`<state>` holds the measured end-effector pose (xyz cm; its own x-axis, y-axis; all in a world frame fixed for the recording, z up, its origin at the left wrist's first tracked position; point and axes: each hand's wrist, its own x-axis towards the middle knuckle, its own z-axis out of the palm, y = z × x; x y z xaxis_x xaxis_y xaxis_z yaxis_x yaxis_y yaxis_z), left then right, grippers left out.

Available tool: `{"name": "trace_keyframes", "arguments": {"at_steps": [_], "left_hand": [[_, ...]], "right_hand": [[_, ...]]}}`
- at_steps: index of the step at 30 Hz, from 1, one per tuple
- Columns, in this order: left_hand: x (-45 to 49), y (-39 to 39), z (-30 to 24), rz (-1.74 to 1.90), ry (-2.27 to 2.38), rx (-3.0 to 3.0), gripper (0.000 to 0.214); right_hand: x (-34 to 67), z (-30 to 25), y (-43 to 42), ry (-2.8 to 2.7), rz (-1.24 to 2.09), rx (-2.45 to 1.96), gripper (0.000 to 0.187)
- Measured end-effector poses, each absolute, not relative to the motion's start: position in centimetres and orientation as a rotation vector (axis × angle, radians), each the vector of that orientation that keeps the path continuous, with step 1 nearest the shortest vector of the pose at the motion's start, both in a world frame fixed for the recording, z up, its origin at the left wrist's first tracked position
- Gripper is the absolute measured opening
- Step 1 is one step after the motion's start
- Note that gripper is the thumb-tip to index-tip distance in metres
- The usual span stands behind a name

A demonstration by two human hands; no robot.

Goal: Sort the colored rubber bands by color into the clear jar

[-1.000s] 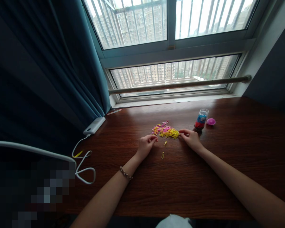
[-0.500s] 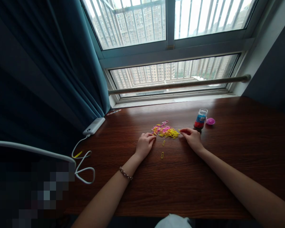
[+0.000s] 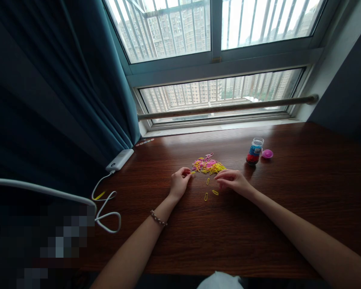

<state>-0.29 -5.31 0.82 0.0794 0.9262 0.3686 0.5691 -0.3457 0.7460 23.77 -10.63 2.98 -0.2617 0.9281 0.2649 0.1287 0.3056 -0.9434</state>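
Dark-brown wood-grain desk (image 3: 180, 245), lower frame. Right hand (image 3: 233, 180), right of centre: grip released, fingers parted. Left hand (image 3: 179, 181), just below centre: grip pinching small yellow loop (image 3: 193, 172). Pink-and-yellow loop pile (image 3: 207, 164) near frame centre; three loose yellow oval loops (image 3: 215, 192) below it.

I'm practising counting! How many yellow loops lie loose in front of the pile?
3: the far loop, nearest the pile; the near loop, lowest in the picture; and the right loop, by the right hand. That hand may hide more.
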Motion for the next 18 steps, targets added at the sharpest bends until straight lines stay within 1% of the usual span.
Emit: {"name": "trace_keyframes", "arguments": {"at_steps": [4, 6, 8, 10, 15, 18], "left_hand": [[0.2, -6.0, 1.4, 1.157, 1.346, 1.986, 0.017], [0.5, -6.6, 1.8, 1.073, 1.181, 2.055, 0.019], [0.9, -7.2, 2.2, 0.968, 1.009, 2.123, 0.021], [1.0, -7.5, 2.5, 0.915, 0.956, 2.205, 0.021], [0.7, -7.1, 2.7, 0.943, 1.255, 2.52, 0.021], [0.6, -6.6, 2.3, 0.821, 1.35, 2.647, 0.025]], "right_hand": [[24.8, 1.8, -9.5, -1.454, 0.637, -1.308, 0.027], [25.4, 1.4, -9.1, -1.421, 0.503, -1.392, 0.026], [25.6, 1.2, -8.9, -1.439, 0.454, -1.419, 0.024], [25.6, 1.0, -8.9, -1.482, 0.433, -1.42, 0.023], [25.5, 0.7, -8.9, -1.543, 0.406, -1.412, 0.019], [25.5, 0.6, -8.9, -1.547, 0.406, -1.412, 0.019]]}}
